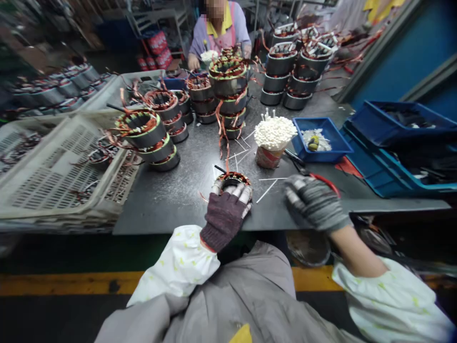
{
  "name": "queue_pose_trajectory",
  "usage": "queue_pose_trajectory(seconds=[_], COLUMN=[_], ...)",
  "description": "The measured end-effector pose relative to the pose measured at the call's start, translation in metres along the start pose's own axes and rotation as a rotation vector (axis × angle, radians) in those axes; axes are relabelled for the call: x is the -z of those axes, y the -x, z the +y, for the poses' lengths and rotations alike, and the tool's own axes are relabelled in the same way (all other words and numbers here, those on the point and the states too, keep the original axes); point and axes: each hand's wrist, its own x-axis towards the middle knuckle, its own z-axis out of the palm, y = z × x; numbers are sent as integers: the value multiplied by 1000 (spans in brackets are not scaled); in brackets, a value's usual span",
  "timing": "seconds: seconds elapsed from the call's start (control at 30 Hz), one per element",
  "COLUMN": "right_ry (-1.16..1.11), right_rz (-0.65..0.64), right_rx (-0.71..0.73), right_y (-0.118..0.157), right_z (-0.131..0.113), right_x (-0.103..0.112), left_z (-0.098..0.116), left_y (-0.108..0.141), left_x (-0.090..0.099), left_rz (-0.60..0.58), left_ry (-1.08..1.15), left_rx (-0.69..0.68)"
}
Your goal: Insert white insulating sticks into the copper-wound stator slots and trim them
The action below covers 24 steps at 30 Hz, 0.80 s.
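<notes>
My left hand, in a dark maroon fingerless glove with taped fingertips, grips the near rim of a motor stator on the grey table. Copper windings ring its open middle, and a copper lead with a black sleeve sticks up at its back. My right hand, in a grey striped glove, is smeared by motion at the table's right front. Close behind it lies a tool with a red curved handle, seemingly pliers; whether my fingers hold it I cannot tell. Thin white sticks lie between my hands.
A tub of white sticks stands beside a blue tray. Stator stacks rise behind and left; more stand at the back. Pale crates flank the left, blue bins the right. A co-worker sits opposite.
</notes>
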Motion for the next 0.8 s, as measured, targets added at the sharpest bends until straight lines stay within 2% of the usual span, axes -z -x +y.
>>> queue_pose_trajectory(seconds=[0.07, 0.1, 0.17, 0.27, 0.4, 0.53, 0.67, 0.8], right_ry=[-120, -135, -84, 9, 65, 73, 48, -95], right_rz=[-45, -67, -78, 13, 63, 71, 97, 80], right_rx=[217, 269, 279, 205, 211, 251, 237, 402], right_y=[5, 8, 13, 15, 15, 3, -12, -17], right_z=[-23, -29, -29, -8, 8, -8, -36, -73], right_x=[-20, -32, -54, -75, -81, -89, -95, -91], left_z=[0, -1, -5, -17, -48, -91, -120, -121], left_y=[5, 9, 22, 47, 75, 85, 85, 84], left_x=[0, 2, 8, 21, 40, 56, 62, 55], left_rz=[-8, -10, -12, 16, 104, 117, 76, 88], left_ry=[-82, -119, -172, -259, -383, -470, -513, -504], left_rx=[15, 24, 56, 153, 366, 485, 497, 390])
